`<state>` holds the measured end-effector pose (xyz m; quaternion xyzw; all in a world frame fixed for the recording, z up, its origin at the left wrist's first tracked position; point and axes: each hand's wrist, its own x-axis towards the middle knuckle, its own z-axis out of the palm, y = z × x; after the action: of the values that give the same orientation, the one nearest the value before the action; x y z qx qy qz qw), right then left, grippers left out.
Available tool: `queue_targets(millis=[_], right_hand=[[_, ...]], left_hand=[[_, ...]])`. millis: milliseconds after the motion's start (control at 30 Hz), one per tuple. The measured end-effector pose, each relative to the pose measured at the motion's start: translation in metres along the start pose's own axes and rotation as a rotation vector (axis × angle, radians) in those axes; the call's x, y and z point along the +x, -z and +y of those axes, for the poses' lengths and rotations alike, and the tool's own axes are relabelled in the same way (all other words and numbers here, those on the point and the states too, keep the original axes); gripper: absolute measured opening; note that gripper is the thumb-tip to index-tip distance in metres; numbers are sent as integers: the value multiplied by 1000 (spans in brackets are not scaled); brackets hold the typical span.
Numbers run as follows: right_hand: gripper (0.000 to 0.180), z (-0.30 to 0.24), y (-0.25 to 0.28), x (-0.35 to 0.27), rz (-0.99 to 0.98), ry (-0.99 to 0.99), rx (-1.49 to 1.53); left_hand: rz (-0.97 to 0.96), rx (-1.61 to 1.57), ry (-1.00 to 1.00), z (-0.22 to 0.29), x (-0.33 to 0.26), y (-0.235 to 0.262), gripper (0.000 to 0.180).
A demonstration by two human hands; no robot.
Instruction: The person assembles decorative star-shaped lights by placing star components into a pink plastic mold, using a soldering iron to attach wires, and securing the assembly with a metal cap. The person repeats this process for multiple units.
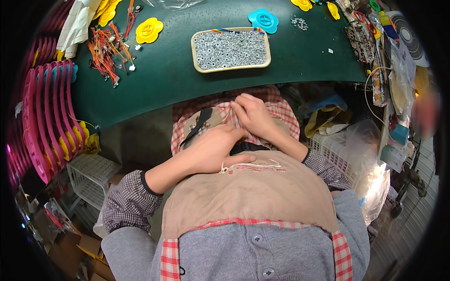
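Note:
Both of my hands rest in my lap, on a tan apron (253, 196) with red-and-white checked trim. My left hand (211, 146) lies across the apron's front, thumb apart from the fingers, a black band (248, 147) showing between them. Its fingertips are partly hidden in the folds, and nothing shows in its grasp. A little farther off, my right hand (253, 114) has its fingers bent and closed on a fold of checked apron cloth. Loose white strings (258, 165) lie by the left thumb. A black strap (199, 124) crosses the lap left of the hands.
On the green table (164, 84) stands a cream tray (199, 69) of small metal parts. A blue flower-shaped piece (263, 21), a yellow one (149, 30) and red wires (105, 51) lie around it. Pink plastic frames (44, 122) stand left; white crates (91, 180) sit below.

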<state>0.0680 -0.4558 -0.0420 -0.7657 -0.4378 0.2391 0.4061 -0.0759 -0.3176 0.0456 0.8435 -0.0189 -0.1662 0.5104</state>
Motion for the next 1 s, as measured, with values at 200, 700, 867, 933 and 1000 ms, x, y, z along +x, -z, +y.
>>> queue_targets(millis=[200,700,867,933,1000], right_hand=[[25,17,-5,14,41,-22,-171],[65,95,78,-57,153,-539,-502],[44,142,44,-85,236,-560,-191],[36,179,36,-76,341,-572,-288],[32,182,36,-63,487,-513,-277]], left_hand=[[-63,15,64,10,22,-3,53],[694,-188,607,-112,-82,-32,34],[546,-67,644,-121,-65,-57,36],[741,-168,561,-125,-54,-57,34],[838,18,584,-129,-59,-43,31]])
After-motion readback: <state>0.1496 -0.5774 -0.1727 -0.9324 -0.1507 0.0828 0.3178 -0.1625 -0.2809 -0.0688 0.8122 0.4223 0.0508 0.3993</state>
